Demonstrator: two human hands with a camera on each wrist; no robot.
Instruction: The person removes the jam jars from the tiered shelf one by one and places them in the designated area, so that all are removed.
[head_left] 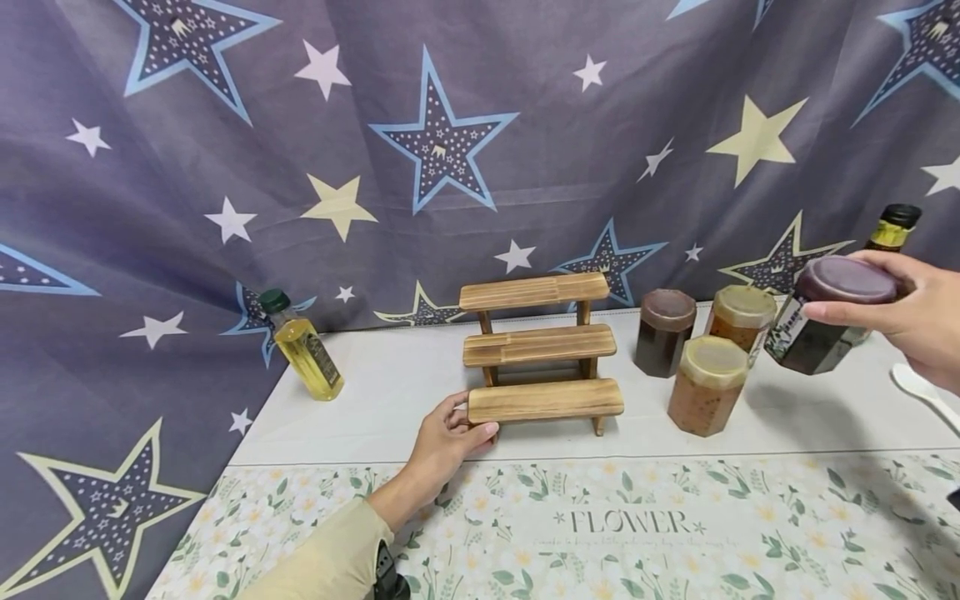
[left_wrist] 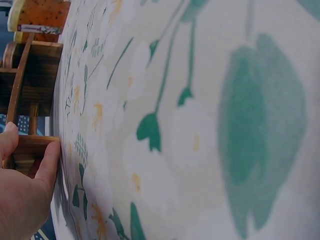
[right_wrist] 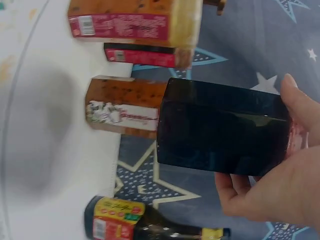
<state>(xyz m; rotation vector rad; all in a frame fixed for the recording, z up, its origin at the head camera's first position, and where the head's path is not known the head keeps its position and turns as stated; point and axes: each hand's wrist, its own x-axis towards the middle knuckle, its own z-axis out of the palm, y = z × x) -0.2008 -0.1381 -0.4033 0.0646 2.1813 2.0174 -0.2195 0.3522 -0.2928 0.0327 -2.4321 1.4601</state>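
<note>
A three-step wooden rack [head_left: 543, 400] stands mid-table. My left hand [head_left: 446, 437] grips the left end of its lowest step, thumb in front and fingers at the side; the left wrist view shows this left hand [left_wrist: 25, 195] around the wood [left_wrist: 37, 142]. At the right, my right hand [head_left: 926, 312] holds a dark jar [head_left: 810, 337] by its purple lid, raised off the table and slightly tilted. The right wrist view shows the dark jar [right_wrist: 222, 127] from its side, with the fingers of my right hand [right_wrist: 280, 185] around the lid end.
Between rack and raised jar stand a dark brown jar [head_left: 663, 333], an amber jar [head_left: 738, 312] and a yellow-lidded jar [head_left: 705, 392]. A dark sauce bottle [right_wrist: 120, 220] is behind the right hand. An oil bottle [head_left: 311, 354] stands left; a white spoon [head_left: 918, 387] lies right.
</note>
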